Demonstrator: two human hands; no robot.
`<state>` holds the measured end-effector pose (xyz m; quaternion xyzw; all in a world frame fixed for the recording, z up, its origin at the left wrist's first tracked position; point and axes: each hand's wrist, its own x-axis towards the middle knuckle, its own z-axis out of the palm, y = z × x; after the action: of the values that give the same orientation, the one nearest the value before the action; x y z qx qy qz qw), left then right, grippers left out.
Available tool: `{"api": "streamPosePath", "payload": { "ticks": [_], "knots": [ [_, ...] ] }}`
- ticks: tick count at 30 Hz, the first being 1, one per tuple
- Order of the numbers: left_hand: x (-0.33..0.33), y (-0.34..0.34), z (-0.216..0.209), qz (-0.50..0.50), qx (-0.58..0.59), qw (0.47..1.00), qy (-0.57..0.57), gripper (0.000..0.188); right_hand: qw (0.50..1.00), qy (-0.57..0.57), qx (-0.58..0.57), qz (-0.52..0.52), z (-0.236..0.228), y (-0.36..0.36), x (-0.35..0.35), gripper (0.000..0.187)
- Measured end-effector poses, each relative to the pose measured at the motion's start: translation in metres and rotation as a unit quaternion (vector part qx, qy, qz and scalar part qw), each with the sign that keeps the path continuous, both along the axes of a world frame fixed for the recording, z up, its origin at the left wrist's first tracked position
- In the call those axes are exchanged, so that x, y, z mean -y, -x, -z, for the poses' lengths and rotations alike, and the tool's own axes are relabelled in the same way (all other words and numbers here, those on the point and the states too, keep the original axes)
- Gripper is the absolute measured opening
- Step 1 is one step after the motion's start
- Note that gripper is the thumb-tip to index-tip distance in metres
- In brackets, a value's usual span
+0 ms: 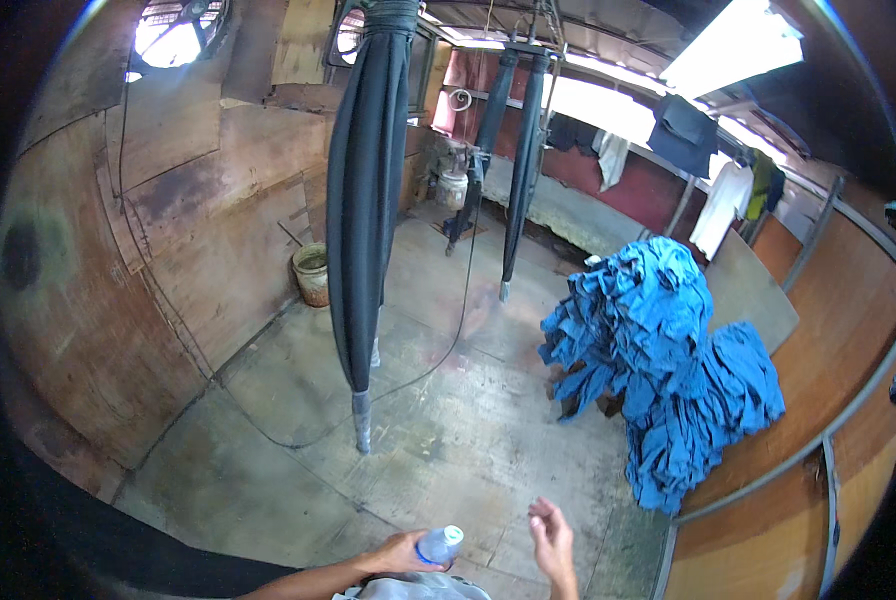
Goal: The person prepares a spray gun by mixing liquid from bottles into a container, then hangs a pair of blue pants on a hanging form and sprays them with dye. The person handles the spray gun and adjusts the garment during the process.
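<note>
Clear bottle [438, 546] in left fingers [407, 545], contents unclear; bucket [313, 284] beyond

- This looks like a workshop.
- A big heap of blue cloth [658, 350] sits on the worn grey floor [468, 470].
- Long dark cloth legs [368, 200] hang from up high.
- The wall [198, 170] is patched with stained boards.
- A fan [208, 18] is set high up.
- A dirty bucket [311, 280] stands near a long cord [423, 377].

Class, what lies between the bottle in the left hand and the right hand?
In the head view, only a stretch of greyish floor shows between the bottle and the right hand.
</note>
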<state>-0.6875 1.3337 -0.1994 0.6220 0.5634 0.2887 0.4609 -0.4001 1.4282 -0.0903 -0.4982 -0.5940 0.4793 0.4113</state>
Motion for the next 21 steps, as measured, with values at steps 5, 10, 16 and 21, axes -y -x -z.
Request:
{"api": "streamPosePath", "payload": {
  "ticks": [5,10,16,21],
  "knots": [
    [-0.118,0.039,-0.017,-0.113,-0.049,0.991,0.055,0.076,0.99,-0.121,0.06,-0.048,-0.071,0.018,-0.225,0.039],
    [-0.216,0.058,-0.017,-0.247,-0.074,0.966,-0.024,0.077,0.975,-0.16,0.02,-0.151,-0.105,0.095,-0.416,0.039],
    [-0.351,0.08,0.0,-0.436,-0.042,0.899,-0.028,0.069,0.965,-0.162,0.032,-0.202,-0.122,0.18,-0.6,0.04],
    [-0.505,0.121,-0.041,-0.429,-0.002,0.893,-0.139,0.073,0.948,-0.223,0.013,-0.226,-0.153,0.224,-0.73,0.037]
  ]
}}
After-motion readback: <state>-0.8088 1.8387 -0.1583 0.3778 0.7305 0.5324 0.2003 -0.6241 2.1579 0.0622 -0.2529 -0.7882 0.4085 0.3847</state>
